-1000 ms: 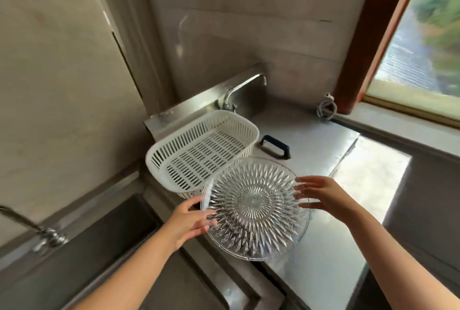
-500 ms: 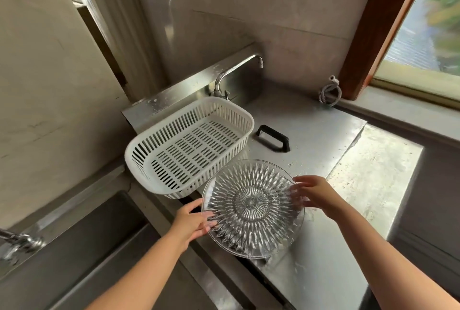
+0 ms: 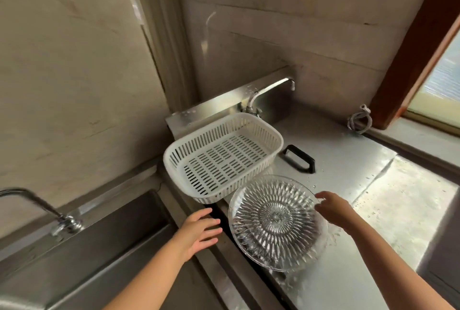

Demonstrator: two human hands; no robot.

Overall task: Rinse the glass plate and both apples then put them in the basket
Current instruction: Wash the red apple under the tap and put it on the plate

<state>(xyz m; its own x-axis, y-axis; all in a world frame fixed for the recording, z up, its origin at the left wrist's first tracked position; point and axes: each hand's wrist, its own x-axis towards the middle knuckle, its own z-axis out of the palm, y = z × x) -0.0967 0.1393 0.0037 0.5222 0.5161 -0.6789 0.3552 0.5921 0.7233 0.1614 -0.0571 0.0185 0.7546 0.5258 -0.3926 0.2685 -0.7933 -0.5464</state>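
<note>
The right hand (image 3: 332, 207) pinches the far rim of the glass plate (image 3: 275, 222), low and right of centre, just beside the white basket (image 3: 221, 155). The left hand (image 3: 199, 231) hangs spread, empty. Better to support both rims; wet glass slips.

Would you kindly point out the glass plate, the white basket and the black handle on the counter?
glass plate (image 3: 273, 220): head view, on its patterned centre.
white basket (image 3: 258, 123): head view, on its far rim.
black handle (image 3: 300, 158): head view, on the middle of its bar.
</note>
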